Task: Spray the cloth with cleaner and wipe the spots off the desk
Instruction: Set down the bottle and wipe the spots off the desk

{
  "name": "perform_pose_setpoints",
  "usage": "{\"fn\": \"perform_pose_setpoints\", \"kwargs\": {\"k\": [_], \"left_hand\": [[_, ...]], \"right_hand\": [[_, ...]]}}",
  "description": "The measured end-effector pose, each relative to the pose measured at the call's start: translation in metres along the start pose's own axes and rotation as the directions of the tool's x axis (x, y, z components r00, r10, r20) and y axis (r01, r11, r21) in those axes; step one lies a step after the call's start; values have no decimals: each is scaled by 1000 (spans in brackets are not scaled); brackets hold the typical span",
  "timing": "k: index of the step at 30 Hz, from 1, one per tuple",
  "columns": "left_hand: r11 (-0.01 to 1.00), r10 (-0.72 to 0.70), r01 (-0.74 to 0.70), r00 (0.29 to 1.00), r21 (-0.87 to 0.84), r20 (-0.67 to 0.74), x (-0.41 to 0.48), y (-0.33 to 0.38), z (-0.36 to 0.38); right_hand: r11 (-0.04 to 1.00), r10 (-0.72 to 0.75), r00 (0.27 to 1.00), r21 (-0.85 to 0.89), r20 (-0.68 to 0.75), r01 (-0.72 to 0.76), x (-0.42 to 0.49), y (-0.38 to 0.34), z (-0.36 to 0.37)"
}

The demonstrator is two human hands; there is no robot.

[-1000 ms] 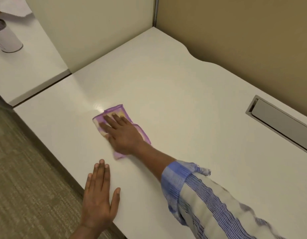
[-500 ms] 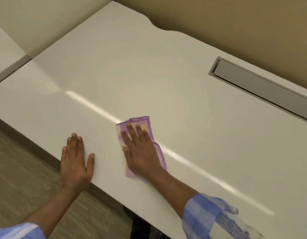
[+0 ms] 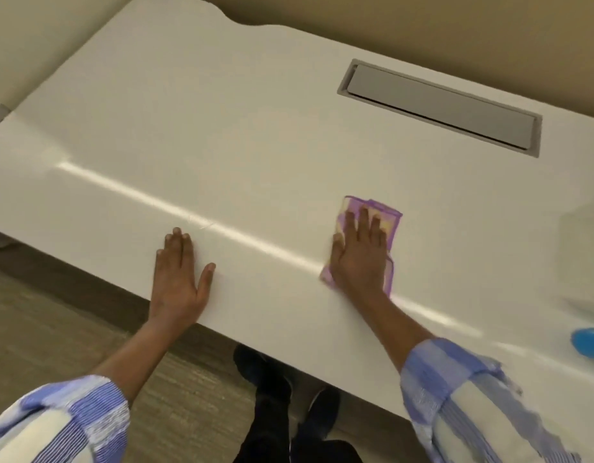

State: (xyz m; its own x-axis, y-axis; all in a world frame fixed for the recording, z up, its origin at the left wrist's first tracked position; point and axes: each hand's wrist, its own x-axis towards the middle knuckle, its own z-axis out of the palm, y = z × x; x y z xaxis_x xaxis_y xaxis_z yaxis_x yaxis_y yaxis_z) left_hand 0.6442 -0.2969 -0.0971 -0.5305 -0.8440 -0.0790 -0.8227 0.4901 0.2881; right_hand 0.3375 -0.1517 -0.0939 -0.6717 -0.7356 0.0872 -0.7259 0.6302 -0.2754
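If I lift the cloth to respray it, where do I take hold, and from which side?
Best to pinch the cloth at its far right corner, coming from above and the right. It lies flat on the desk under the right grip, which covers its middle; that purple-hemmed corner and the right edge show the most free fabric.

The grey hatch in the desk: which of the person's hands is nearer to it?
Right. The right hand presses the purple cloth in front of the hatch. The left hand rests flat near the front edge of the desk, farther to the left.
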Motion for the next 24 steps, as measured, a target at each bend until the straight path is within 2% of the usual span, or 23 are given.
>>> {"fn": "perform_pose_setpoints", "kwargs": {"k": [2, 3, 5, 6, 7, 8, 9, 10, 11, 12, 13, 16, 19, 21, 24], "left_hand": [[997, 61, -60, 998, -37, 26, -6, 39, 10], [994, 91, -89, 995, -57, 34, -10, 59, 13], [985, 160, -155, 986, -82, 54, -21, 93, 17], [978, 193, -187, 979, -88, 65, -27, 107, 18], [973, 220, -212, 973, -94, 77, -35, 119, 18], [967, 242, -233, 966, -99, 88, -43, 128, 17], [962, 262, -252, 960, -101, 102, -50, 134, 17], [958, 281, -270, 953, -100, 116, -58, 139, 16], [954, 295, -284, 947, -100, 128, -65, 143, 15], [950, 307, -294, 942, -103, 139, -71, 147, 14], [948, 314, -300, 938, -110, 150, -78, 150, 12], [942, 325, -302, 930, -144, 172, -88, 164, 8], [943, 307, -271, 933, -193, 189, -86, 175, 3], [942, 288, -244, 940, -229, 181, -82, 179, -2], [941, 224, -171, 961, -291, 160, -73, 177, -12]], "right_hand": [[979, -201, 972, 59, 124, 195, -61, -25, 3], [941, -337, 917, 90, 214, 325, -86, -27, 2], [819, -570, 754, 158, 326, 551, -111, -10, -8], [751, -654, 675, 188, 342, 633, -108, 8, -14], [709, -697, 631, 194, 340, 678, -102, 28, -21], [712, -693, 640, 179, 332, 679, -94, 51, -25], [762, -642, 703, 149, 307, 630, -86, 74, -31], [842, -537, 802, 104, 261, 530, -80, 101, -37], [921, -389, 899, 63, 202, 385, -78, 127, -45], [977, -211, 965, 41, 155, 207, -80, 150, -53], [999, -43, 991, 29, 124, 40, -87, 167, -59], [951, 308, 951, -33, 16, -308, -114, 170, -61], [829, 559, 829, 28, 29, -559, -135, 117, -49], [792, 602, 796, 75, 68, -605, -142, 73, -38], [863, 485, 864, 89, 133, -498, -142, 11, -17]]}}
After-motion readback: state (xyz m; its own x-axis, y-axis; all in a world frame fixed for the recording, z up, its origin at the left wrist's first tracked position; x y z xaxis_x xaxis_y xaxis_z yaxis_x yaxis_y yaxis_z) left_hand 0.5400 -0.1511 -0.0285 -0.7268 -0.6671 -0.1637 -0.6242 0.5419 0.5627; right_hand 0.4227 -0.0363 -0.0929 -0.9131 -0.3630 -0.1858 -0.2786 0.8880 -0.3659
